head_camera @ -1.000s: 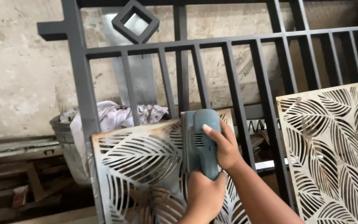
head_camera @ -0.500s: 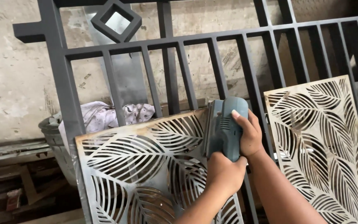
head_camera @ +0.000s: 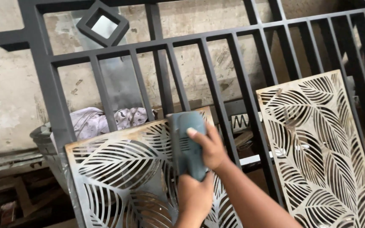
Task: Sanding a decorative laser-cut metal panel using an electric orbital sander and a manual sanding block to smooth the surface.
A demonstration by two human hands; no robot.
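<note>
Head view: sander mostly covered by both hands; its underside and pad can't be made out. Left hand, cut off at the frame bottom, wraps the rear end closed. Right hand curls over the sander's side, fingers pressed on. Sander sits on the upper part of the left leaf panel, leaning on the gate. Second panel stands right, cropped.
</note>
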